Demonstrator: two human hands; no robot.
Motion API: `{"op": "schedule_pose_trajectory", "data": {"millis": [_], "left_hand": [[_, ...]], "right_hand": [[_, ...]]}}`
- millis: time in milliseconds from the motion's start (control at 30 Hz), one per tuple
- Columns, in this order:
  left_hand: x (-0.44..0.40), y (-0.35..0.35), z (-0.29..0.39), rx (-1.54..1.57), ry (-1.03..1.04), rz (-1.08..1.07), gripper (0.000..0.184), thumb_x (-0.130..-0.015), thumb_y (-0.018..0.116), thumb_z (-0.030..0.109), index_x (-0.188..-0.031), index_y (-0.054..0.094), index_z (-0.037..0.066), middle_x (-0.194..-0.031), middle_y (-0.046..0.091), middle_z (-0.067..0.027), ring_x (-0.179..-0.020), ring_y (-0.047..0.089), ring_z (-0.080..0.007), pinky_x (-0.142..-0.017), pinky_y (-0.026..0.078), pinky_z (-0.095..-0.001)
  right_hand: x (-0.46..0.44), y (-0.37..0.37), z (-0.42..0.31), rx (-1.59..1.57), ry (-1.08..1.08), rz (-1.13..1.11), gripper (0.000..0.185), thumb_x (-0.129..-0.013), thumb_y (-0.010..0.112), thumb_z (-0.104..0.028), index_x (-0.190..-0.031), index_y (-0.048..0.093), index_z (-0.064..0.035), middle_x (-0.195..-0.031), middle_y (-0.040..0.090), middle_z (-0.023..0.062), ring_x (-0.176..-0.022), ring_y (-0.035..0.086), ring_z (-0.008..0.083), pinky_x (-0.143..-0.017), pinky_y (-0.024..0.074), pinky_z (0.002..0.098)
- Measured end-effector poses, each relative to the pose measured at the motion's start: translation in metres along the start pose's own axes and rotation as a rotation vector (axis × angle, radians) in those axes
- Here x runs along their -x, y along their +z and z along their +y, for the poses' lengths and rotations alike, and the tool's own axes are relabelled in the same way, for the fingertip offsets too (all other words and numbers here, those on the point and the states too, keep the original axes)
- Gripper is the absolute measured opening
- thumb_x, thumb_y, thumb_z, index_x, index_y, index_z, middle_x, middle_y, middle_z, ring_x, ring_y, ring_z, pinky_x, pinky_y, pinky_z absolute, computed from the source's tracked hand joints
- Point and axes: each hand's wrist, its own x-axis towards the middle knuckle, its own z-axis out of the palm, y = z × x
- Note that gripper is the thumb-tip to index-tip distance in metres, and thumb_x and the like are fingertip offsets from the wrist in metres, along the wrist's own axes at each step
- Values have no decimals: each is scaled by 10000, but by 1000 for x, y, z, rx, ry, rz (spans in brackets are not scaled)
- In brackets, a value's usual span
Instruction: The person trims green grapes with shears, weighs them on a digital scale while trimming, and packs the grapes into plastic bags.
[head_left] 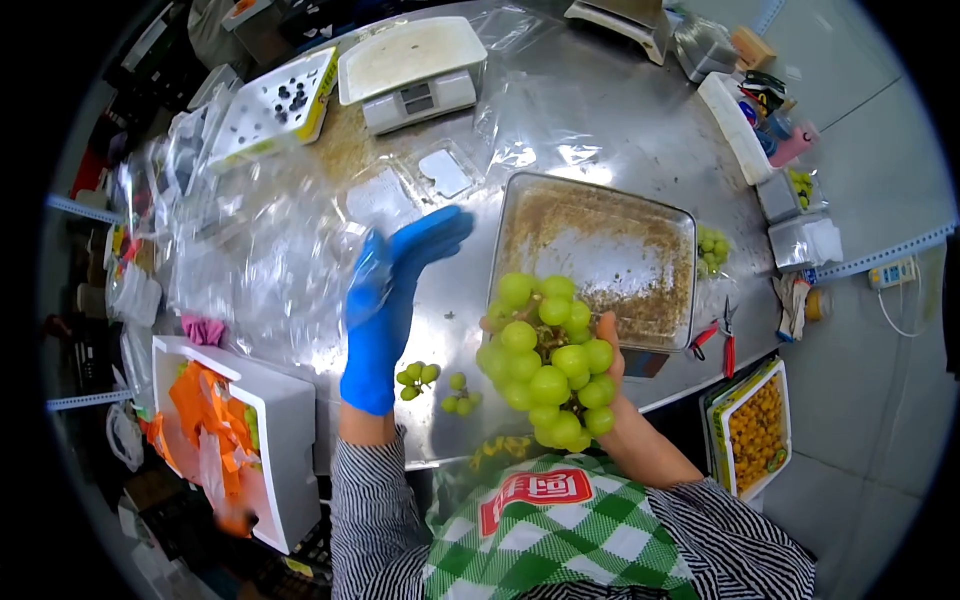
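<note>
My right hand (612, 360) is bare and holds up a large bunch of green grapes (548, 386); most of its fingers are hidden behind the fruit. Wearing a blue glove, my left hand (392, 285) is raised over the table with its fingers stretched out and nothing in it. Below it on the metal surface lie two small clusters, one of grapes on the left (416, 380) and one of grapes on the right (461, 396). A stained metal tray (510, 200) sits just beyond the bunch. Clear plastic boxes (446, 172) lie past my left fingertips.
A weighing scale (412, 62) stands at the back, beside a white tray (262, 128) with dark berries. Red-handled shears (728, 340) lie right of the metal tray, near more grapes (712, 250). A white foam box (290, 440) with orange wrapping is at the left. Plastic packaging (260, 240) covers the left side.
</note>
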Motion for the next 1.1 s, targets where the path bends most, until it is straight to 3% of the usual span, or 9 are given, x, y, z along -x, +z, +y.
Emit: {"op": "schedule_pose_trajectory", "data": {"millis": [100, 200, 367, 400, 467, 533, 667, 900, 1100], "left_hand": [[-24, 6, 8, 83, -175, -251, 678, -995, 244, 437, -1237, 492, -147, -1256, 530, -287, -1206, 502, -366, -1079, 315, -440], [-36, 14, 5, 276, -368, -527, 664, -994, 265, 425, -1222, 505, -151, -1260, 528, -289, -1207, 502, -364, -1094, 299, -428], [-29, 21, -22, 597, -680, -841, 613, -994, 306, 400, -1259, 494, -119, -1350, 475, -235, -1277, 444, -307, -1095, 298, -394], [-22, 24, -21, 581, -671, -733, 587, -973, 356, 349, -1183, 524, -172, -1241, 546, -283, -1114, 566, -344, -1044, 366, -404], [-9, 26, -22, 769, -868, -617, 567, -958, 401, 340, -1172, 531, -169, -1214, 567, -275, -1090, 583, -332, -1008, 412, -383], [-2, 23, -27, 680, -818, -552, 560, -949, 422, 339, -1166, 537, -165, -1197, 579, -272, -1076, 592, -322, -991, 431, -371], [13, 26, -34, 576, -807, -314, 548, -943, 433, 339, -1146, 554, -157, -1167, 597, -266, -1059, 603, -304, -991, 437, -362], [32, 16, -74, 915, -772, -234, 499, -967, 410, 332, -1272, 502, -53, -1266, 562, -162, -1115, 564, -238, -1013, 405, -327], [59, 21, -97, 841, -638, 176, 358, -975, 396, 233, -1197, 533, -12, -1152, 599, -134, -1038, 592, -223, -928, 486, -347]], "right_hand": [[1, 17, 0, 35, 144, 75, 879, -852, 416, -691, -1456, 257, -72, -1469, 292, 228, -1324, 346, 384, -1063, 322, 507], [3, 17, 8, -444, 328, -54, 854, -868, 399, -677, -1452, 262, -70, -1466, 288, 240, -1324, 344, 388, -1064, 313, 526], [10, 21, 20, -167, 389, 114, 740, -895, 401, -622, -1390, 359, -74, -1343, 450, 221, -1169, 509, 423, -763, 520, 580], [13, 18, 22, -108, 358, 99, 711, -903, 406, -601, -1377, 374, -72, -1331, 462, 218, -1155, 520, 424, -749, 526, 572], [17, 23, 23, -57, 376, 186, 655, -919, 412, -556, -1357, 395, -69, -1315, 481, 210, -1142, 532, 418, -732, 532, 546], [20, 50, 16, -68, 476, 391, 601, -936, 414, -508, -1346, 407, -69, -1305, 497, 201, -1144, 534, 406, -728, 533, 511], [22, 36, 18, -510, 537, 190, 578, -943, 425, -461, -1364, 393, -67, -1409, 400, 177, -1282, 425, 360, -813, 484, 430], [27, 52, 20, -553, 390, 162, 849, -868, 414, -657, -1462, 227, -80, -1479, 236, 269, -1331, 362, 353, -863, 465, 503], [36, 60, 14, -551, 359, 171, 930, -859, 350, -722, -1478, 153, -57, -1492, 188, 286, -1285, 423, 358, -863, 488, 487]]}}
